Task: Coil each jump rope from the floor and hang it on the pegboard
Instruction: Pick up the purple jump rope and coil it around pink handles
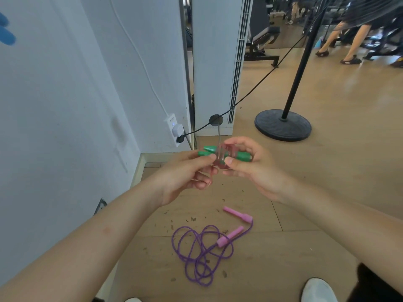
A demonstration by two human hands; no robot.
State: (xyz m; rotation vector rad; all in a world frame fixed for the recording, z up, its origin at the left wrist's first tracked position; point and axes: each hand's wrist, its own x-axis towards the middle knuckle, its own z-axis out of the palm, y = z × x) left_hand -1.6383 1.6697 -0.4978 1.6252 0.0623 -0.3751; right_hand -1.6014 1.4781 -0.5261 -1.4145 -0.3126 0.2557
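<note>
Both hands are up at chest height, and between them sits the jump rope with green plastic handles and a clear pinkish cord (224, 156), its cord wound in tight turns round the two handles laid side by side. The left hand (185, 175) pinches the pointed ends of the handles, thumb on top and fingers curled beneath, so the pair cannot splay apart. The right hand (246, 162) closes on the other end, thumb pressed against the wraps themselves, and that looks like the reason for the grip: let go there and the springy cord would likely unwind. Whether the loose tail of the cord is tucked in, I cannot tell, the fingers hide it

Down on the pale wooden floor (305, 171), near the person's white shoe (318, 289), lies the second one, the jump rope with pink handles and a purple cord (207, 249), sprawled in slack overlapping loops with its handles just beside each other, untouched and well apart from the hands. So the job reads as partway through: one rope bundled and gripped, one waiting

No pegboard is in view here; there is only the white wall (65, 105) to the left, so the bundle is held firm, probably for carrying there
</note>
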